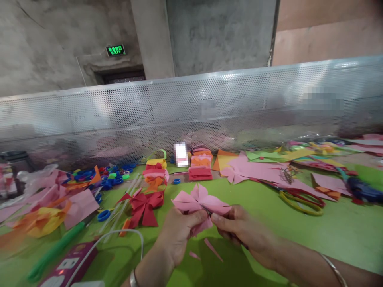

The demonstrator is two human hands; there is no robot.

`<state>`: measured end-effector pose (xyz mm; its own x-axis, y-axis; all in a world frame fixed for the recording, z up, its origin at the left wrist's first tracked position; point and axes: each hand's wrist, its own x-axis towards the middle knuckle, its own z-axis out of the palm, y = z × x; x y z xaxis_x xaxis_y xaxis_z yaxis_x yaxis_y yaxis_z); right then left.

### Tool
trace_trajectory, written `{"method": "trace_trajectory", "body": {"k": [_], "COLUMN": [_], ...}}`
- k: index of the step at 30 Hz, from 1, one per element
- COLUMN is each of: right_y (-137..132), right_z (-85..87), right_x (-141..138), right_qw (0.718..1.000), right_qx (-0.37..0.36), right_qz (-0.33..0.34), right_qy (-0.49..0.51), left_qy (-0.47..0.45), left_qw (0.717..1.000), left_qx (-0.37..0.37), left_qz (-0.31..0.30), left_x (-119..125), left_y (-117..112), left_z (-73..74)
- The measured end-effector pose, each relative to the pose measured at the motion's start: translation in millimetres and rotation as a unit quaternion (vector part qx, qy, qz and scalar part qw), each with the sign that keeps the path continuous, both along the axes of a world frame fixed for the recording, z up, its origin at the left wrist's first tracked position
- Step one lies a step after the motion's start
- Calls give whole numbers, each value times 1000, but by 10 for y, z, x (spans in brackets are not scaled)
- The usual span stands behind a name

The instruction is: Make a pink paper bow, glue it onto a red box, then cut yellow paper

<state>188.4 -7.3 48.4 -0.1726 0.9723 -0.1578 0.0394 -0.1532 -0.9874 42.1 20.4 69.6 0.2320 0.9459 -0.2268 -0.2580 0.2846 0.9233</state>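
Observation:
A pink paper flower (197,200) with several wide petals is held up in front of me over the green table. My left hand (182,227) is closed on its lower left side, thumb near the flower's centre. My right hand (239,223) is closed at the flower's right side, thumb tip close to the left one. A thin dark tool (208,212) shows between the thumbs at the flower's centre; the right fingers hide most of it, so its kind is unclear. Below lie two narrow pink paper scraps (213,250).
Left of my hands sit a red paper flower (146,207), clear sticks (119,207), a purple power strip (74,263) and a green rod-like object (56,251). Yellow-and-red-handled scissors (302,202) lie right. Paper stacks (200,165) stand before a perforated metal panel (191,107).

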Motion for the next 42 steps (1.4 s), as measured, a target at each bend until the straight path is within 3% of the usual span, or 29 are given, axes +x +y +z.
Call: {"method": "trace_trajectory", "body": {"k": [22,27,30,34,42], "right_y": [-29,-20,11,43,6], "right_z": [42,58,6,-44,88], "right_x": [-21,-9,-5,-13,-45], "right_qw": [1000,998,995,994,996], "right_qx": [-4,-33,-19,39,26], "right_qz": [-7,-23,-43,-66,-83], "right_qy": [2,-46,-90,-72,-11], "left_qy": [-73,-58,-26,-3,-20], "left_qw": [996,992,988,991,998], "left_qx": [-37,31,72,40,14], "left_qz": [20,112,137,128,52], "left_x": [25,-36,-61,-17,28], "left_y": [-10,84,130,101,30], "left_z": [4,-60,-104,-138,-90]}}
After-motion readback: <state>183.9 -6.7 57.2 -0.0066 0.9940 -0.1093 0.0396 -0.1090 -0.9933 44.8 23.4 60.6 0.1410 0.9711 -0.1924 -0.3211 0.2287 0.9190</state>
